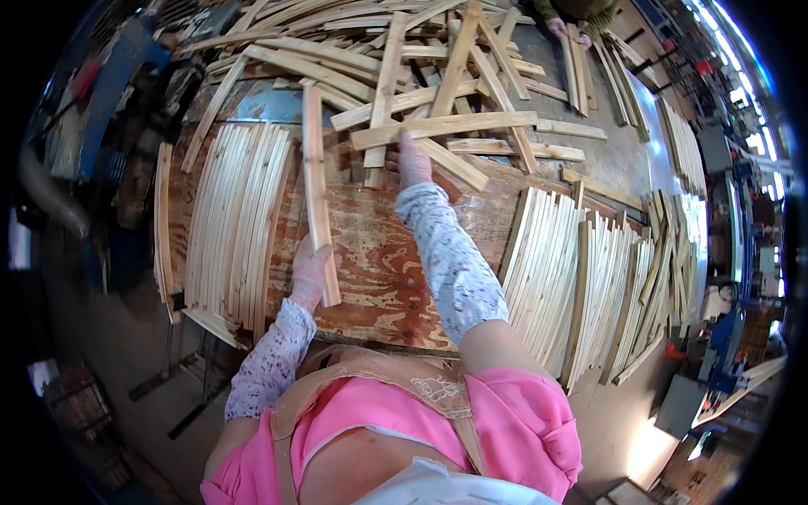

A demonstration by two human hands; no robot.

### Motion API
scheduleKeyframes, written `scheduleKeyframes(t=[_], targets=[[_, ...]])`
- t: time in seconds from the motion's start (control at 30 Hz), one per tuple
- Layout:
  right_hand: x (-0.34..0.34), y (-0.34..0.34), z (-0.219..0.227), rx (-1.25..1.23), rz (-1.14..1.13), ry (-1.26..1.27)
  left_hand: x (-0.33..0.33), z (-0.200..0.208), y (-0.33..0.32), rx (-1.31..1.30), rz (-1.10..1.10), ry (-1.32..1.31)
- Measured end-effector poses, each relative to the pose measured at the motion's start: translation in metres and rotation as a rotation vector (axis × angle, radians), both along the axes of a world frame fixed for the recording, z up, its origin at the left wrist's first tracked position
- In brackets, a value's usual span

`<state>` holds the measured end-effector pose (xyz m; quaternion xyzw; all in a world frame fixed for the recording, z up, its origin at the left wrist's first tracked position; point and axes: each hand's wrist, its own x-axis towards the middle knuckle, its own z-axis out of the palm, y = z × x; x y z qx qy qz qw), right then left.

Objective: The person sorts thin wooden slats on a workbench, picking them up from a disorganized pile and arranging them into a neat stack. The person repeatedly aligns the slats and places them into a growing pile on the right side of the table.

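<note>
My left hand [311,268] is closed around the near end of a wooden slat [315,168], which points away from me over the table. Reaching farther out, my right hand [412,162] grips another wooden slat [471,125] near its left end, thumb on its face and the other fingers mostly hidden. This second slat lies crosswise on a loose pile of slats [396,71] at the far side. Both forearms wear flowered sleeve covers.
A neat row of slats [240,219] lies at the left of the stained wooden tabletop [379,261]. More rows [551,261] stand at the right. A co-worker's hands [557,27] hold slats at the far right. Machinery [126,109] stands beyond the table's left side.
</note>
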<state>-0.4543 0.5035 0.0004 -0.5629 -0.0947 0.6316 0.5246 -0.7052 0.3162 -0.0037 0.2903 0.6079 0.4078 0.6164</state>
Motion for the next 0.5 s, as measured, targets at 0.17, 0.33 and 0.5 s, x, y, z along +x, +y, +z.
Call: scheduleKeyframes(t=[0.17,0.33,0.5], targets=[[-0.004,-0.022,-0.013,0.139,-0.026,-0.118,-0.026,-0.005,0.019,0.319,-0.128,0.280],[-0.025,-0.146,-0.028,-0.092,0.141,-0.343,-0.009,0.030,0.085,0.814,-0.393,0.896],[-0.035,-0.206,-0.026,-0.076,0.203,-0.513,0.082,0.124,0.198,0.928,-0.874,1.215]])
